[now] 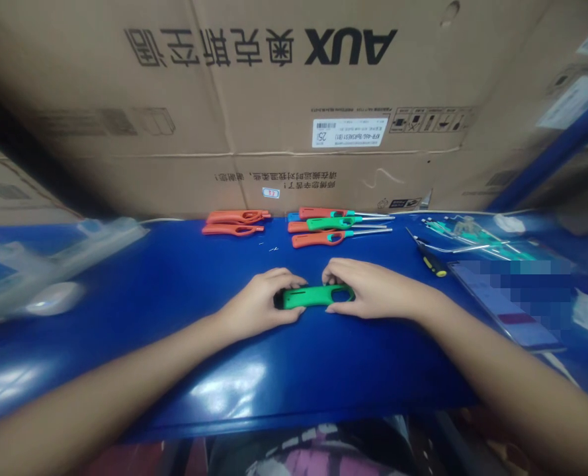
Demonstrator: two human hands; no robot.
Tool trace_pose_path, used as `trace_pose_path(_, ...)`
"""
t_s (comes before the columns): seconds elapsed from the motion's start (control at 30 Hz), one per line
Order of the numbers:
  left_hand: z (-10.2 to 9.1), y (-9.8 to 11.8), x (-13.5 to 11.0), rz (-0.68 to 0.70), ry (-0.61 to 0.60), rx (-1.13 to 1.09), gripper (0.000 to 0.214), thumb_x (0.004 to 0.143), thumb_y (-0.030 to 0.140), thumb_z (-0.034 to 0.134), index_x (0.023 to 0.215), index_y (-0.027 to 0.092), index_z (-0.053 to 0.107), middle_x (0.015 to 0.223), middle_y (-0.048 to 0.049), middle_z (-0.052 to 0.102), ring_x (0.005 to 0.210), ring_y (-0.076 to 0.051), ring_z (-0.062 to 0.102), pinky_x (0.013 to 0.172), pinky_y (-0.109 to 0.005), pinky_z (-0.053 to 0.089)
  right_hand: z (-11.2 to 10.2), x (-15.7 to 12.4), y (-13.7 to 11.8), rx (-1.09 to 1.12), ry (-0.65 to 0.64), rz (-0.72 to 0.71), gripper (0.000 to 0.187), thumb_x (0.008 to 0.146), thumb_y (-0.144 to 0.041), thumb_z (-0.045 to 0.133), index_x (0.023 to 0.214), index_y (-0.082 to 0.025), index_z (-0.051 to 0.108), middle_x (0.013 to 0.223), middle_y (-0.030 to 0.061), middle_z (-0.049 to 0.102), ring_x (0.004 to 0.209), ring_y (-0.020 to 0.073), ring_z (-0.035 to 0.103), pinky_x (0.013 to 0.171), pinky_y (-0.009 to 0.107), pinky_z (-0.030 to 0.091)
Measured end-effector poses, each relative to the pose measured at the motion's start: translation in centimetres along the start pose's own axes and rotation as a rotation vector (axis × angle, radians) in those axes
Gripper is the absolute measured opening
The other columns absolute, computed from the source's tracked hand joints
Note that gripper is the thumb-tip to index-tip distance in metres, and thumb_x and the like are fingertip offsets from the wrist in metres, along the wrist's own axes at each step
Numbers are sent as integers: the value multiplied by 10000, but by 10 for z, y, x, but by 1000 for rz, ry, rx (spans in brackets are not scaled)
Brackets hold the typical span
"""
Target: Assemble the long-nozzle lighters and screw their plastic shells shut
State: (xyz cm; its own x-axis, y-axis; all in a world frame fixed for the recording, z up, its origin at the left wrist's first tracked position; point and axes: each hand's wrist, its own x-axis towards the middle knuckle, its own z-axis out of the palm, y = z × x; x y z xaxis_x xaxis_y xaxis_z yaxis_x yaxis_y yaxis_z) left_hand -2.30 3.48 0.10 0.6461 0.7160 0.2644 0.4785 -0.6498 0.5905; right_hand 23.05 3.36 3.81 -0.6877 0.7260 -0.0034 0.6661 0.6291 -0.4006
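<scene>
A green plastic lighter handle (315,296) lies across the middle of the blue table (174,284), held at both ends. My left hand (264,301) is closed around its left end, fingers curled over the top. My right hand (368,287) grips its right end, by the finger hole. Further back lie several assembled orange and green long-nosed lighters (333,225) with metal tubes pointing right, and two orange handle shells (237,221) to their left.
A big cardboard box (294,99) walls off the table's back. Clear plastic bags (50,264) lie at the left. A black and yellow screwdriver (430,258), a bag of metal tubes and green parts (472,235) and a blurred flat card (512,297) sit right.
</scene>
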Motion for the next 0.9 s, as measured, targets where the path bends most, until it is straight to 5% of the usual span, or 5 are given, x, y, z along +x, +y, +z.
trace_pose_path(0.33,3,1,1,-11,24,-6,227,785,223,723,1009,206,685,973,-33,702,858,-190,654,780,-312,528,6,-1,-8,-3,5,50,209,845,-288,654,1002,-197,550,1053,70,590,945,219,556,804,330,448)
trace_pose_path(0.6,3,2,1,11,37,5,196,798,251,717,985,210,677,959,-40,692,869,-196,660,791,-321,536,0,-2,-12,34,-7,102,166,800,-203,618,930,-213,515,887,20,623,740,166,550,611,262,360)
trace_pose_path(0.73,4,-1,0,-1,40,15,368,800,267,727,1157,230,644,1078,-56,696,939,-214,661,830,-340,541,-9,-3,-6,79,28,94,193,783,-201,641,955,-210,553,844,7,640,701,150,552,590,243,366)
trace_pose_path(0.9,9,-11,-3,-48,94,-43,676,805,269,725,1423,227,455,1086,-58,701,942,-198,662,804,-334,545,-20,-5,9,65,219,-16,169,943,-266,483,913,-180,626,837,42,674,730,155,588,705,275,431)
